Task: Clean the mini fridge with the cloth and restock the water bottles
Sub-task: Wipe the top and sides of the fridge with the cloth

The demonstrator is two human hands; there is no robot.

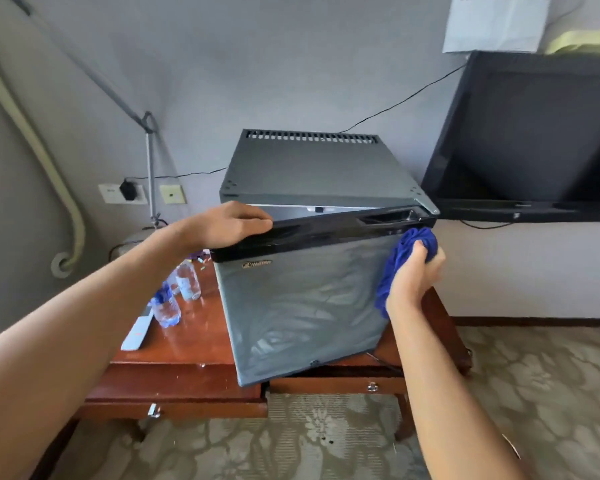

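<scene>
Right hand (414,271) gripping cloth (400,263), fridge door (305,306) ajar leftward

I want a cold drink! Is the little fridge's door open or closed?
Open a little: the fridge door swings away from the fridge body, leaving a gap.

Mini fridge (312,237) sitting on table (194,344); water bottles (177,296) standing at its 9 o'clock; television (534,140) sitting at 2 o'clock; wall socket (122,192) lying at 10 o'clock behind.
</scene>
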